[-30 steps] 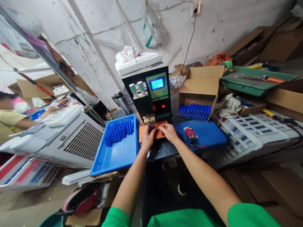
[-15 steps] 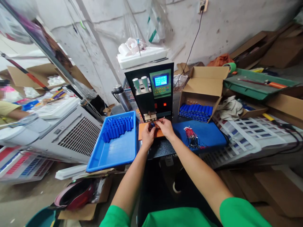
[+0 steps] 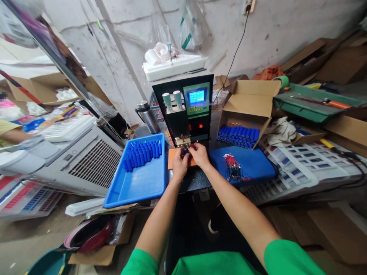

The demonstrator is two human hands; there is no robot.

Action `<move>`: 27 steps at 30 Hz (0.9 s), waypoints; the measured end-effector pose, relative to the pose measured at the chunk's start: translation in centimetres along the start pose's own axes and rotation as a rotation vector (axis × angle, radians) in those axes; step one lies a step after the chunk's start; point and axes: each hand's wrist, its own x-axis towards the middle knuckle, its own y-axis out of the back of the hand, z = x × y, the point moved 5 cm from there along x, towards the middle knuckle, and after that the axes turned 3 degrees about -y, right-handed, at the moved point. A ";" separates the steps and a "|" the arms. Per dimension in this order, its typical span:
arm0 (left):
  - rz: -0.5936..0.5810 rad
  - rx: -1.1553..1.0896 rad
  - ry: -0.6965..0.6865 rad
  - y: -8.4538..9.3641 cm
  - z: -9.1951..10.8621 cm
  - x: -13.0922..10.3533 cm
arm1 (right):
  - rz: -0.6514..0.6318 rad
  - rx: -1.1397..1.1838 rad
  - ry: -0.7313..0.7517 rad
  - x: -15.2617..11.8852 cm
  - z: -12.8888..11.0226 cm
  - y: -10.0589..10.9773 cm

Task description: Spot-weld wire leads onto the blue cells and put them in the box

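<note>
My left hand (image 3: 180,163) is closed round a dark blue battery cell (image 3: 185,151), only partly visible between the two hands. My right hand (image 3: 200,154) pinches close beside it; a small pale tip shows at its fingers, perhaps the end of a wire, too small to be sure. Both hands are just under the electrodes (image 3: 182,140) of a black spot welder (image 3: 197,131) with a lit blue screen (image 3: 196,96). Below them lies an orange board (image 3: 172,156). Red and black wire leads (image 3: 232,166) lie bundled on a blue pad (image 3: 255,164) to the right.
On the left, a blue tray (image 3: 134,191) holds rows of blue cells (image 3: 142,154). A cardboard box (image 3: 252,99) with more blue cells stands at the right. A steel flask (image 3: 147,117) is behind the tray. Another person's arm (image 3: 14,131) shows at far left.
The view has shifted slightly. Both hands stay together under the electrodes, with the fingers moving only a little.
</note>
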 end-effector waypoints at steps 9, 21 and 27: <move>-0.003 0.027 0.000 0.0 0.0 0.0 | 0.002 -0.054 0.024 -0.1 -0.4 0.0; -0.007 0.019 0.007 0.0 0.2 0.0 | 0.017 -0.108 0.032 -0.2 -0.6 0.1; -0.010 0.000 0.006 -0.1 0.5 -0.1 | 0.004 -0.082 0.030 -0.2 -0.7 0.0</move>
